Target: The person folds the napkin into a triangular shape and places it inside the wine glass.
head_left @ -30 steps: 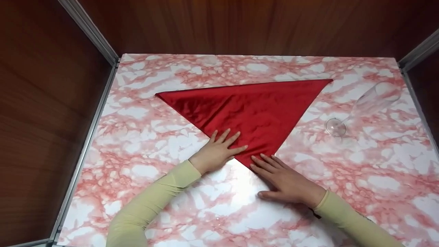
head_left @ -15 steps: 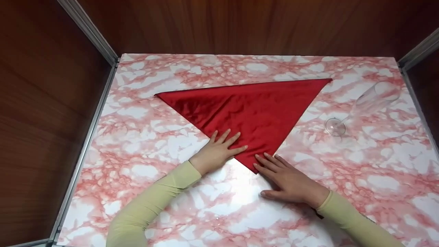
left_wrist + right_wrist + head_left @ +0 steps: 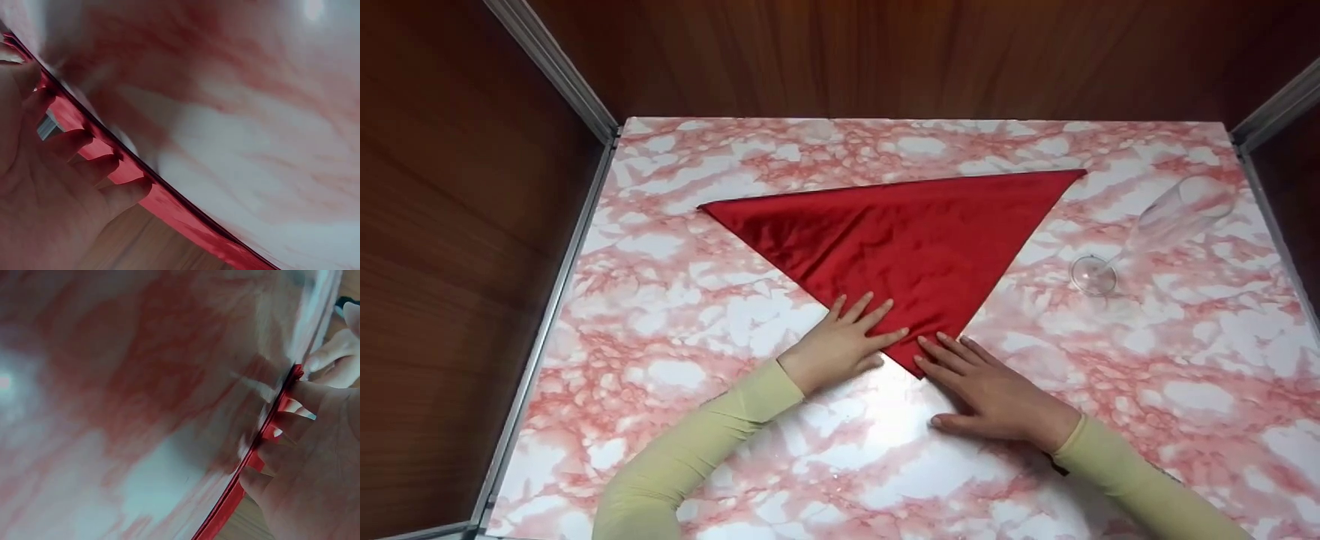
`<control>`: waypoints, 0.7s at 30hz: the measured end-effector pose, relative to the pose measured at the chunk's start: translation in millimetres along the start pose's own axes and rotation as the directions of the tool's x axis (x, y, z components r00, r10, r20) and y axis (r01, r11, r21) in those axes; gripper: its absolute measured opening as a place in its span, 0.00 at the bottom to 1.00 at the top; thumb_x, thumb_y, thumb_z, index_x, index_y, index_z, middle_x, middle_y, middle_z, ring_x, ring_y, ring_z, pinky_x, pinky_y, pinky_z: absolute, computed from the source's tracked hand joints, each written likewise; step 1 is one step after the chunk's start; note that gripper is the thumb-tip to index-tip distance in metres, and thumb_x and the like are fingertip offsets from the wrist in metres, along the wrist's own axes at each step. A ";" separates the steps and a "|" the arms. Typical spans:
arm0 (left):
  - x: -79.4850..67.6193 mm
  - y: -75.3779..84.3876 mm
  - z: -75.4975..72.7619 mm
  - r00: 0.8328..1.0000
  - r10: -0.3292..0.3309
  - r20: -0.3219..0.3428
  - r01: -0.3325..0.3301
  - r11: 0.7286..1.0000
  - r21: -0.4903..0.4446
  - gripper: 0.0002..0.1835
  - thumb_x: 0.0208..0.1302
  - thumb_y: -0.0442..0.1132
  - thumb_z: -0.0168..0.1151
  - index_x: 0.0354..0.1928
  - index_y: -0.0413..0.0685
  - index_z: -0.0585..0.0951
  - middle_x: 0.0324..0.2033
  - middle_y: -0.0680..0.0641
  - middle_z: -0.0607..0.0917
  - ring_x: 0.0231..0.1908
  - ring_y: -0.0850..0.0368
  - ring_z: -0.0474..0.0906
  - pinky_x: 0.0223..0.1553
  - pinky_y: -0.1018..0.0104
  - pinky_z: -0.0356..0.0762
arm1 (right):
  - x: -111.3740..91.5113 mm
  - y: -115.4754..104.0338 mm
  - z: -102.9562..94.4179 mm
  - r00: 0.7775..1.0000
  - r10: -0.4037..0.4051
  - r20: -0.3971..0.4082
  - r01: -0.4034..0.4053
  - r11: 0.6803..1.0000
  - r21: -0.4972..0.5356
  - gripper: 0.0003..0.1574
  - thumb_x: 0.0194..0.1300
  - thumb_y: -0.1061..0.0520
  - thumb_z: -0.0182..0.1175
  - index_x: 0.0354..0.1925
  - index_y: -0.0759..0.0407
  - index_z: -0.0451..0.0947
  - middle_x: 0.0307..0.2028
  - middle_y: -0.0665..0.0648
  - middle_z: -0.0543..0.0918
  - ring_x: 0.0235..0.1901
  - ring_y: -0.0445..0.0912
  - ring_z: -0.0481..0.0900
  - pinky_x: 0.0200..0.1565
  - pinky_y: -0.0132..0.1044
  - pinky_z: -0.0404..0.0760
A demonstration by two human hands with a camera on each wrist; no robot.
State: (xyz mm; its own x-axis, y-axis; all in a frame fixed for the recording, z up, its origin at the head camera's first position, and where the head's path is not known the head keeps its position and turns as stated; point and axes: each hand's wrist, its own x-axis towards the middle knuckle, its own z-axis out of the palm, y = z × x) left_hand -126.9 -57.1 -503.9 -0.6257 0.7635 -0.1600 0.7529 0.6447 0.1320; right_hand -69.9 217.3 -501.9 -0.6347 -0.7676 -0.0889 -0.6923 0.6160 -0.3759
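A red satin cloth (image 3: 930, 247) with dark edging lies as a triangle, one corner pointing toward the person. My left hand (image 3: 840, 349) rests fingers spread on its lower left edge, the thumb side toward the near corner. On that corner's right edge lie the straight fingers of my right hand (image 3: 994, 394), its thumb stretched out over the tabletop. In the left wrist view, fingertips touch the red cloth (image 3: 185, 222) just inside its dark border. Similarly, the right wrist view has the right hand's fingertips along the cloth's edge (image 3: 222, 512), with the other hand beyond.
A clear stemmed glass (image 3: 1181, 214) stands at the right on its round foot (image 3: 1093, 275). The pink-and-white marbled table (image 3: 735, 480) is bordered by dark wood panels (image 3: 922, 60) at the back and sides, with metal strips (image 3: 559, 277) along the joints.
The right hand has slid slightly right, baring the cloth's near corner. My left hand has shifted a little right and toward the person along the edge. The cloth has hardly moved.
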 end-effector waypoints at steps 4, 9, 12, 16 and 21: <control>-3.2 10.2 0.1 1.000 0.024 -0.002 -0.024 1.000 -0.011 0.31 0.70 0.60 0.48 0.73 0.67 0.58 0.73 0.46 0.51 0.72 0.42 0.42 0.67 0.40 0.43 | 4.5 0.7 -0.8 0.997 -0.004 -0.077 0.002 1.000 -0.021 0.46 0.63 0.35 0.59 0.70 0.56 0.61 0.73 0.58 0.51 0.72 0.55 0.44 0.67 0.53 0.50; -7.0 23.0 4.0 0.997 0.061 -0.054 -0.064 0.997 -0.051 0.28 0.71 0.57 0.49 0.70 0.59 0.66 0.71 0.45 0.60 0.70 0.44 0.49 0.68 0.45 0.46 | 11.1 2.7 -4.3 0.977 0.011 -0.215 0.024 0.987 0.157 0.34 0.59 0.51 0.68 0.62 0.58 0.73 0.66 0.58 0.66 0.67 0.51 0.59 0.62 0.48 0.64; -8.5 27.0 6.1 0.990 0.072 -0.124 -0.083 0.993 -0.086 0.25 0.70 0.53 0.52 0.65 0.55 0.73 0.66 0.46 0.66 0.68 0.47 0.56 0.68 0.51 0.49 | 15.9 4.0 -5.3 0.961 0.043 -0.273 0.059 0.933 0.354 0.28 0.58 0.62 0.67 0.57 0.58 0.76 0.57 0.55 0.75 0.59 0.47 0.69 0.56 0.43 0.71; -9.5 28.7 4.4 0.971 0.069 -0.230 -0.116 0.973 -0.198 0.20 0.67 0.46 0.59 0.60 0.51 0.78 0.59 0.47 0.73 0.61 0.51 0.64 0.65 0.60 0.55 | 20.2 1.6 -4.2 0.946 0.119 -0.301 0.076 0.824 0.562 0.24 0.56 0.71 0.65 0.52 0.60 0.78 0.49 0.55 0.80 0.50 0.49 0.77 0.49 0.45 0.76; -10.1 30.0 -3.1 0.978 0.006 -0.210 -0.117 0.845 -0.522 0.23 0.64 0.40 0.63 0.61 0.48 0.76 0.53 0.51 0.77 0.55 0.60 0.71 0.59 0.72 0.63 | 22.2 -17.3 -15.2 0.950 0.201 -0.239 0.030 0.703 0.711 0.22 0.55 0.76 0.63 0.49 0.69 0.77 0.45 0.63 0.81 0.46 0.60 0.78 0.48 0.55 0.75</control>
State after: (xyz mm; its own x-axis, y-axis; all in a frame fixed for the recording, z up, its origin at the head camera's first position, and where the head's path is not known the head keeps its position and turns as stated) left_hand -98.7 -45.4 -495.3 -0.6503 0.7580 0.0500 0.6029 0.4750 0.6410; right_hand -77.2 192.3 -483.3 -0.8243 -0.5629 0.0600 -0.2613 0.2843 -0.9224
